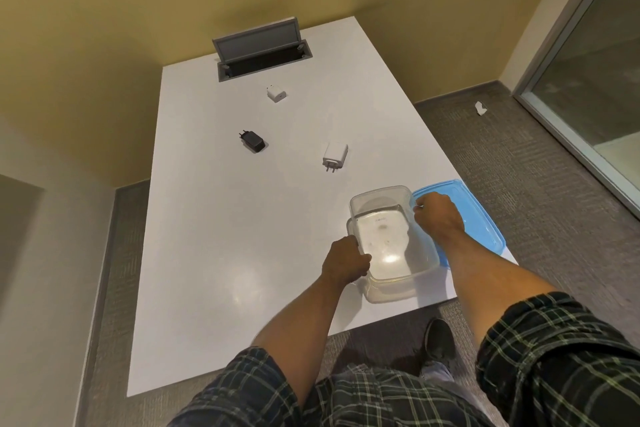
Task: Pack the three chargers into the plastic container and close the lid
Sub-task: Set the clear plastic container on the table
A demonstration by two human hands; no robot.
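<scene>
I see L hand (pixel 346 262) fingers closed on the near-left rim of the clear container (pixel 389 246), R hand (pixel 438 218) fingers pinching its far-right rim; container sits empty at the table (pixel 214 253) near-right corner. Blue lid (pixel 478 215) lies flat just beside it, right side, partly under R hand. Black charger (pixel 252 141), large white charger (pixel 335 155) and small white charger (pixel 277 94) lie apart, mid-table, well beyond container.
</scene>
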